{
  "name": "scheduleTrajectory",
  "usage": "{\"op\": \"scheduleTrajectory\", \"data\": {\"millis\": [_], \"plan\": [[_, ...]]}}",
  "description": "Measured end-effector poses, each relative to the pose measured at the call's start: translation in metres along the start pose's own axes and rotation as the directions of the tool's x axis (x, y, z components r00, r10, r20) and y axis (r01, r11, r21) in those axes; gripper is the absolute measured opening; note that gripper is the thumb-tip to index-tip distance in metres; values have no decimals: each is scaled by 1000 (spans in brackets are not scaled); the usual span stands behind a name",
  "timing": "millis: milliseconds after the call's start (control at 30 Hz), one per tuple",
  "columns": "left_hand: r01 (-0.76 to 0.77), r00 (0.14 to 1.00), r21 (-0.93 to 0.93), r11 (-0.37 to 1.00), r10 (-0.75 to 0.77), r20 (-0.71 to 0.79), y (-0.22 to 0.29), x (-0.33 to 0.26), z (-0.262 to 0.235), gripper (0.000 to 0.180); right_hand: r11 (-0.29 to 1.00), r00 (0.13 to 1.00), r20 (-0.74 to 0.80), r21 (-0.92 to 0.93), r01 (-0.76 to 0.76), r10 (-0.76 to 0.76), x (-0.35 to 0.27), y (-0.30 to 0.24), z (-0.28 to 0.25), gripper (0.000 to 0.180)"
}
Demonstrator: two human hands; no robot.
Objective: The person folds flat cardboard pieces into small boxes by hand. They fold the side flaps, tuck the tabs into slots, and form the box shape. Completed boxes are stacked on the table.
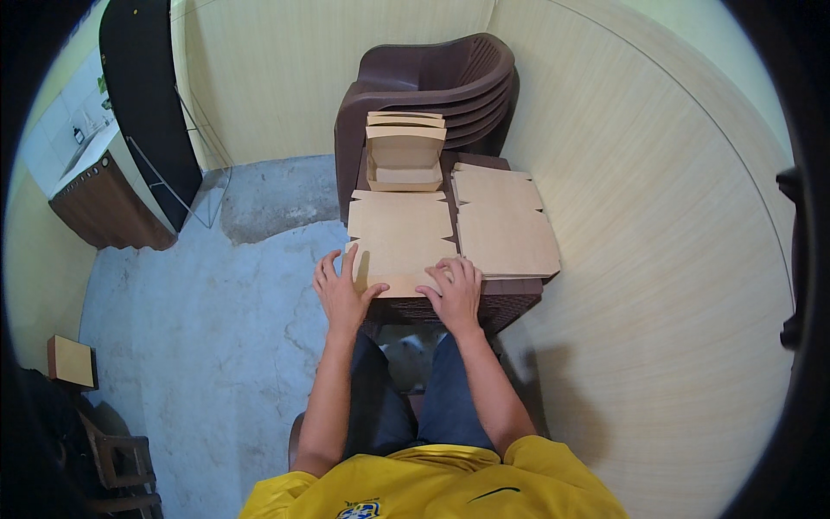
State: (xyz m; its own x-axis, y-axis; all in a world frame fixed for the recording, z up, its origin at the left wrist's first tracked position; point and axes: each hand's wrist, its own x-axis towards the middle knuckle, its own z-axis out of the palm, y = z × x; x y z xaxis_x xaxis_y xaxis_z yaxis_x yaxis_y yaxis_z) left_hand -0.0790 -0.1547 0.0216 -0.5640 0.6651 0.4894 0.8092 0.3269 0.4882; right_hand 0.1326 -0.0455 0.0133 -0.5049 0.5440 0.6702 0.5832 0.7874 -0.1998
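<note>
A flat brown cardboard box blank (400, 227) with notched edges lies in front of me on a dark brown plastic table (510, 303). My left hand (342, 290) grips its near left corner, the thumb against the front flap and the fingers spread along the side. At the near right corner, my right hand (456, 291) pinches the same blank, its fingers curled over the edge. The front flap (402, 285) between both thumbs looks bent upward. Beyond the blank stands a folded open cardboard box (405, 160), with more folded cardboard behind it.
To the right lies a stack of flat cardboard blanks (506, 227), close to the wood-patterned wall (640, 216). Stacked brown plastic chairs (432, 73) stand behind the table. A sink counter (112, 195) is at the far left; a small box (72, 362) sits on the floor.
</note>
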Motion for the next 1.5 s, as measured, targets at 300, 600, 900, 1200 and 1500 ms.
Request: {"op": "scheduleTrajectory", "data": {"millis": [300, 600, 900, 1200, 1500], "plan": [[1, 992, -254, 967, 31, 122, 28, -39, 37, 16, 986, 996, 58, 156, 65, -75, -46, -56, 25, 47], [79, 997, -377, 923, -69, 41, 32, -44, 34, 14, 989, 996, -75, 138, 51, -41, -44, -24, 19, 42], [195, 981, -331, 923, -184, 64, 23, -45, 30, 30, 989, 988, -122, 106, 108, -95, -52, 8, 10, 43], [506, 794, -518, 690, -607, -33, 5, -53, 43, 129, 996, 993, -97, 45, 72, -67, -54, 12, 5, 36], [639, 654, -577, 508, -754, 61, 18, -49, 65, 106, 984, 989, 77, 131, 117, -128, -23, -36, 21, 44]]}}
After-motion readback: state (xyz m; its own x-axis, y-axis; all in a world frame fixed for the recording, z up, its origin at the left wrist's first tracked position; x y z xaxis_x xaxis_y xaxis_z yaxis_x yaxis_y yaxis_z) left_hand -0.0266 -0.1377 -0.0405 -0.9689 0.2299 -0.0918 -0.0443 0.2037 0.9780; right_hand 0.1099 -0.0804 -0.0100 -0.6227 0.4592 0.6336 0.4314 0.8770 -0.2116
